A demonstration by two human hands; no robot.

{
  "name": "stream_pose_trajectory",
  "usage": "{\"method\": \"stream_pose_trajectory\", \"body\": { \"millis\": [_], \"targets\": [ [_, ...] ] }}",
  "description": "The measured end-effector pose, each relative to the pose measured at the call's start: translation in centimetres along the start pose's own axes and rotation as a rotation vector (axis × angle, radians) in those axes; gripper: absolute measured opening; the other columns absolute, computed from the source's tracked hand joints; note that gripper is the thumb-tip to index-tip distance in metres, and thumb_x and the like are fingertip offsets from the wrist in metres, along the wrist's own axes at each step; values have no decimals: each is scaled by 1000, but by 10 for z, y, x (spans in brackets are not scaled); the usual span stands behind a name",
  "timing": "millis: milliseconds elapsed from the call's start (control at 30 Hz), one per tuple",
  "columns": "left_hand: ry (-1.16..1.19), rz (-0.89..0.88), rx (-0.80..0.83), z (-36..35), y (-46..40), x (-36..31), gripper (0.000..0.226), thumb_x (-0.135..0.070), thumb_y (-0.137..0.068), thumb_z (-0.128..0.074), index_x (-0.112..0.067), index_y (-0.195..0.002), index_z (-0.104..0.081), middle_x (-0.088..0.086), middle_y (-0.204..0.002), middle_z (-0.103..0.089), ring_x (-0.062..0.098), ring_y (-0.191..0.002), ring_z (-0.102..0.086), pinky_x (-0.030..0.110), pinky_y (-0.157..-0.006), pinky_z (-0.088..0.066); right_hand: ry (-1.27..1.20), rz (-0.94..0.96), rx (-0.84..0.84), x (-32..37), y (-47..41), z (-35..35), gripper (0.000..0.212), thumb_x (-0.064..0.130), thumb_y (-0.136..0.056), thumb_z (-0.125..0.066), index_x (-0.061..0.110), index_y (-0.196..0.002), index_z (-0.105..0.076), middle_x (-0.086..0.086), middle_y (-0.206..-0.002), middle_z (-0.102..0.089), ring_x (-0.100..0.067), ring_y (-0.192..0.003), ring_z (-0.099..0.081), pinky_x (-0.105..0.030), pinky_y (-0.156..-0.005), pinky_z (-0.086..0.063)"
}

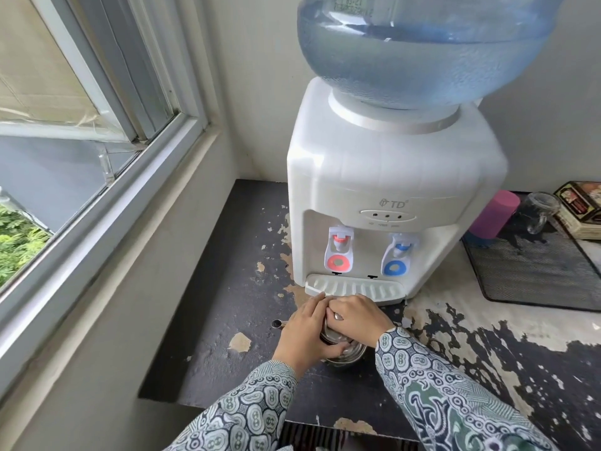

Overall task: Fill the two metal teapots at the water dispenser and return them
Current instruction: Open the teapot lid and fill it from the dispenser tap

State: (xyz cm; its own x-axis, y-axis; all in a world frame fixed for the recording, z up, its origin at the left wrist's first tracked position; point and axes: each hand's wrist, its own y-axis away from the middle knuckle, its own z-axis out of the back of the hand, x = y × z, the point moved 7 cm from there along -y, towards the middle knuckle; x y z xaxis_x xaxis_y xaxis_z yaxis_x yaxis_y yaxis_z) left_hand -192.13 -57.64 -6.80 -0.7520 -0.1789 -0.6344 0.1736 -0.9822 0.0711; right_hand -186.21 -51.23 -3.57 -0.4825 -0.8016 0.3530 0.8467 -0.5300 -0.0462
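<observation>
Your left hand grip clamped on metal teapot side, right hand grip closed over its top, teapot on worn surface just in front of dispenser drip tray, spout pointing left, red & blue taps above.

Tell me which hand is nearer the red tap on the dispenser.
Left. The left hand sits below the red tap and slightly toward the window side; the right hand is also below it but shifted toward the blue tap. Both rest on the metal teapot, so the margin is small.
</observation>
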Motion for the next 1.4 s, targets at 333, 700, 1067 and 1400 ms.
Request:
{"method": "stream_pose_trajectory", "body": {
  "millis": [333, 700, 1067, 1400],
  "targets": [
    [-38, 8, 0, 2, 0, 1, 85, -53, -66, -66, -20, -138, -35, -5, -145, -37, 13, -132, -37, 30, -109, -33, -17, -18, 16, 1, 0, 4, 29, 21, -89, -44, 2, -83, -65, -14, -86, -70, -29, -80, -61, -35, -73, -42],
    [-10, 9, -30, 3, -2, 4, 84, -51, -64, -73, -24, -135, -38, -10, -141, -41, 9, -128, -41, 27, -109, -30, -8, -12, 57, 0, -3, 4, 29, 22, -88, -45, 2, -81, -64, -16, -84, -70, -29, -78, -60, -33, -71, -40],
    [47, -6, -30, 8, -2, 2, 84, -53, -62, -75, -22, -132, -41, -8, -134, -47, 9, -123, -45, 26, -105, -36, -17, 10, 113, -5, -6, 1, 40, 31, -88, -38, 2, -76, -61, -17, -77, -67, -31, -72, -59, -37, -70, -43],
    [122, 46, -18, 12, -3, 8, 91, -52, -55, -80, -25, -133, -40, -9, -126, -55, 10, -114, -54, 27, -95, -43, 42, 100, 117, -10, -10, -3, 61, 63, -75, -26, 11, -71, -59, -6, -74, -67, -21, -63, -54, -30, -62, -38]
  ]
}}
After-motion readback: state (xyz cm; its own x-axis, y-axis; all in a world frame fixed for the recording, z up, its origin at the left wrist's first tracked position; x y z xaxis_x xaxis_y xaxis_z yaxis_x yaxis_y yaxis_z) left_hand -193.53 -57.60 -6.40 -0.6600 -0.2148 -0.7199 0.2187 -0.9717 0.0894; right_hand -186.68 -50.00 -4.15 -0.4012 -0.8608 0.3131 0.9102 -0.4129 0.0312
